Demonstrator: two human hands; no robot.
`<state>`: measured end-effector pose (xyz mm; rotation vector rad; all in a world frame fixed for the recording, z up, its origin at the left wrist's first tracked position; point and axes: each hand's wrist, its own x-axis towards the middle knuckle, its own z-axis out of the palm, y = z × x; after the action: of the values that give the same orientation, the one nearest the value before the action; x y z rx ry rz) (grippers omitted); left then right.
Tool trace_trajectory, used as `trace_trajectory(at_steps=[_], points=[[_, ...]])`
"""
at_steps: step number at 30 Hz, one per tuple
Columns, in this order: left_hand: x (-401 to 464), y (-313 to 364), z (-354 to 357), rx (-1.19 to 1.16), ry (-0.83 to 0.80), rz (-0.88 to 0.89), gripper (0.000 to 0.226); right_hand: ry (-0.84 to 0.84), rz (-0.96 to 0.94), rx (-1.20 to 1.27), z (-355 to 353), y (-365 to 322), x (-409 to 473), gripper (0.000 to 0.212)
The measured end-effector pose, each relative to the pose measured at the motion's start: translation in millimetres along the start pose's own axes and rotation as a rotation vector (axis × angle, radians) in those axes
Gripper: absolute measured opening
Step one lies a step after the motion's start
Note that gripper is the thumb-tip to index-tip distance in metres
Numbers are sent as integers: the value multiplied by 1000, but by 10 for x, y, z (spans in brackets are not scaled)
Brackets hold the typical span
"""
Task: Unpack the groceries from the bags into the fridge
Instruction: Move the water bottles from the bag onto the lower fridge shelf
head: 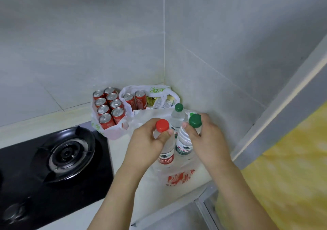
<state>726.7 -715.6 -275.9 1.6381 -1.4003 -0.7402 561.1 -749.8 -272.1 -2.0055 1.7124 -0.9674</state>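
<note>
the left hand point(148, 139) curls round the neck of a clear plastic water bottle with a red cap point(162, 125); the right hand point(203, 136) grips the neck of a clear plastic bottle with a green cap point(195, 120). both stand in the translucent white plastic bag with red print point(178, 176) on the pale counter point(120, 145), at six o'clock of a third green-capped bottle point(178, 107). full bottles are likely heavy and smooth, so the ridged neck under the cap looks safest. at eleven o'clock, red drink cans point(108, 109) fill a white bag with green print point(113, 132); packets behind are hard to read. the black gas hob point(67, 153) lies at nine o'clock. no fridge shows.
</note>
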Motion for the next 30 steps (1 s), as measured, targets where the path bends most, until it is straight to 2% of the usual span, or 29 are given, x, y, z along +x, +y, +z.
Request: trace_trajectory(at_steps=[5,9,12,18,22,30], points=[[-244,602,-390,-167,162,105,12,109,-52,399,-397,-589,21,23],[-461,939,-706,-203,321,191,14,256,-109,508,-642,-1025,-23,23],[-611,1044,-925,-145,478,228,17,296,-116,548,-722,-1296,-62,30],[-904,1021,-1417,-91,700,242,29,170,-196,570,-530,-1840,-206,28],[-1039,942,-1771,-4,754,223,34,106,-255,621,-350,-2229,-297,28],[-1344,647,-2453,107,920,177,31,-32,-348,677,164,-2919,-499,30]])
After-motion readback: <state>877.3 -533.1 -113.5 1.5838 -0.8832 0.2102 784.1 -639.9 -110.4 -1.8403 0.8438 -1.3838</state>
